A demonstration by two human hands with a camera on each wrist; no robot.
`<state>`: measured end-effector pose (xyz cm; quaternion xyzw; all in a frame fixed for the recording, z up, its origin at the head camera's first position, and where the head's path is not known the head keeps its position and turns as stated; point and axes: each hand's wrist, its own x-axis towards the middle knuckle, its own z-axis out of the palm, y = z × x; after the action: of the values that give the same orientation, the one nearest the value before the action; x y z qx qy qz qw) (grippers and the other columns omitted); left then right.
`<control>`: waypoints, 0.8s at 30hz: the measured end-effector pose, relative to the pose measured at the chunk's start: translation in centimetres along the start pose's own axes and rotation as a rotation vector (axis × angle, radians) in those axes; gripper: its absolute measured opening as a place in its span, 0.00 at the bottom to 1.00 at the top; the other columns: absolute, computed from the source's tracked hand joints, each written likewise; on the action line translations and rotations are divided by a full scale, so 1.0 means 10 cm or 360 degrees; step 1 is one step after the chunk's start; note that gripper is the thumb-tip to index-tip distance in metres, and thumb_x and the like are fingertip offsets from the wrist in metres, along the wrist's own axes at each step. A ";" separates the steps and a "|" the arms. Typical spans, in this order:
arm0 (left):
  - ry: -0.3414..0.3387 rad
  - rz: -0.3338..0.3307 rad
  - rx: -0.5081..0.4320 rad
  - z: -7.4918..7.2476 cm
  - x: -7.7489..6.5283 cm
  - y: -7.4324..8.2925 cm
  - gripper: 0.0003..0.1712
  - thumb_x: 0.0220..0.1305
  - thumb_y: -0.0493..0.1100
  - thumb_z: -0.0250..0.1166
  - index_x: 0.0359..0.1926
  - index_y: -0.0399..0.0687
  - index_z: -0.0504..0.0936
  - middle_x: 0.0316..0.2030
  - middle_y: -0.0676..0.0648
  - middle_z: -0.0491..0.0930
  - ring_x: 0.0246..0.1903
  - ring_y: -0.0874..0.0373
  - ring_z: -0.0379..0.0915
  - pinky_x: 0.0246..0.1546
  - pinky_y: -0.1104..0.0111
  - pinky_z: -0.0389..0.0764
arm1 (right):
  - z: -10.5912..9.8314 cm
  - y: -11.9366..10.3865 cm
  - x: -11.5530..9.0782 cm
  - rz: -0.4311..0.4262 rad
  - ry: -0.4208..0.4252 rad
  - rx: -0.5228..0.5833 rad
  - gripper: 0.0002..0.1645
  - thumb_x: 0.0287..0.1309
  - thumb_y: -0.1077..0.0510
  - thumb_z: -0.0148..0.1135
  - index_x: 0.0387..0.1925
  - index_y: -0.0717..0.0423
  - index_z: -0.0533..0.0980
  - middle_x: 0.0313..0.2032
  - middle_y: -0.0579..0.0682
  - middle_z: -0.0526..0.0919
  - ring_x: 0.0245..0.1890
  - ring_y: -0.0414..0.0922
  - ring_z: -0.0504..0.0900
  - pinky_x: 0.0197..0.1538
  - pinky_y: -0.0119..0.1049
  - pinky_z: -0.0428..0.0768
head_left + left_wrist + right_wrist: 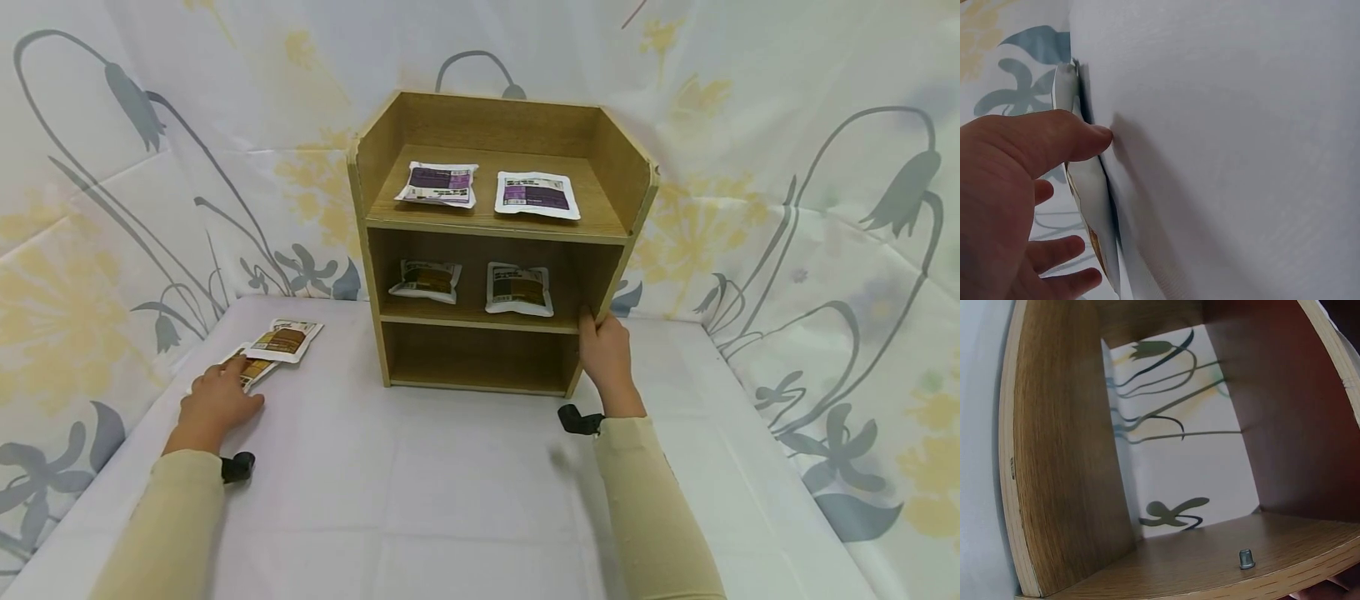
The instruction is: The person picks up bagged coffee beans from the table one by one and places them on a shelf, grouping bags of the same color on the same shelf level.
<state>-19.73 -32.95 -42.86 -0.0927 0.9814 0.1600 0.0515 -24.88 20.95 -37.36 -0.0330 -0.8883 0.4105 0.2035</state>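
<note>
At the left, two flat white pouches with brown-and-yellow labels overlap on the table. My left hand (213,402) is over the nearer pouch (257,367), fingertips on or just above it. In the left wrist view the thumb and fingers are spread beside the white pouch (1090,187). The other brown pouch (285,340) lies partly on top, farther back. My right hand (606,354) holds the right side panel of a small wooden shelf (480,389) at middle-board height. In the right wrist view, some fingers (1335,590) show outside the panel.
On the top board are purple-labelled pouches, left (438,185) and right (536,196). The middle board holds two dark-labelled pouches, left (427,280) and right (519,289). A metal peg (1246,559) sticks out inside the side panel. Floral cloth (750,83) hangs behind the white table (420,500).
</note>
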 end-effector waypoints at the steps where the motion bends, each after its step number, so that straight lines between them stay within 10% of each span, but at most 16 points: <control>1: -0.0017 -0.0009 -0.0002 -0.01 0.00 -0.01 0.47 0.58 0.51 0.57 0.71 0.32 0.49 0.62 0.18 0.51 0.59 0.19 0.49 0.51 0.29 0.62 | 0.00 0.00 0.00 0.0001 0.0000 0.0001 0.33 0.71 0.40 0.37 0.44 0.64 0.76 0.35 0.65 0.83 0.34 0.60 0.83 0.32 0.50 0.80; 24: -0.0120 -0.0095 0.0072 -0.03 -0.03 0.03 0.41 0.58 0.42 0.56 0.68 0.30 0.50 0.56 0.17 0.56 0.52 0.19 0.56 0.47 0.31 0.64 | 0.00 0.01 0.00 -0.0007 -0.0008 -0.0006 0.32 0.71 0.41 0.37 0.43 0.64 0.76 0.35 0.65 0.83 0.34 0.60 0.83 0.33 0.50 0.79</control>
<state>-19.49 -32.77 -42.43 -0.1147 0.9789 0.1395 0.0954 -24.93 20.99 -37.39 -0.0303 -0.8895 0.4086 0.2023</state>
